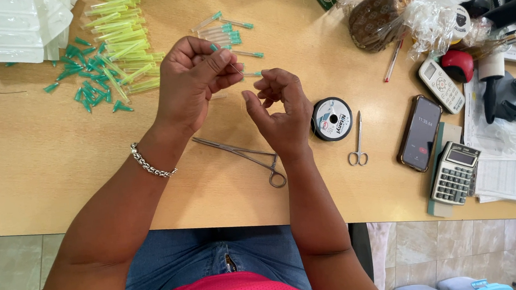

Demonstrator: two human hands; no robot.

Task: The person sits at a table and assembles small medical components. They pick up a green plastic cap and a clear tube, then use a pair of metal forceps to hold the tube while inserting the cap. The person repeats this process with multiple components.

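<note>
1. Pinched between the thumb and forefinger of my left hand (193, 82) was a thin needle (237, 69), its green hub showing just above the fingertips.
2. My right hand (276, 109) sat just beside it, fingers curled narrow near the needle's tip; whether they held a thread I could not tell.
3. Both hands hovered above the wooden table (29, 165), over a pair of steel forceps (243, 155).
4. Loose green-hubbed needles (226, 32) lay behind the hands, and a larger heap of green caps and pale sleeves (110, 58) lay to the left.
5. A clear plastic bag (8, 27) of packets rested at the far left corner.
6. A black thread spool (331, 118) and small scissors (357, 142) lay right of my right hand, then a phone (420, 132) and a calculator (455, 173).
</note>
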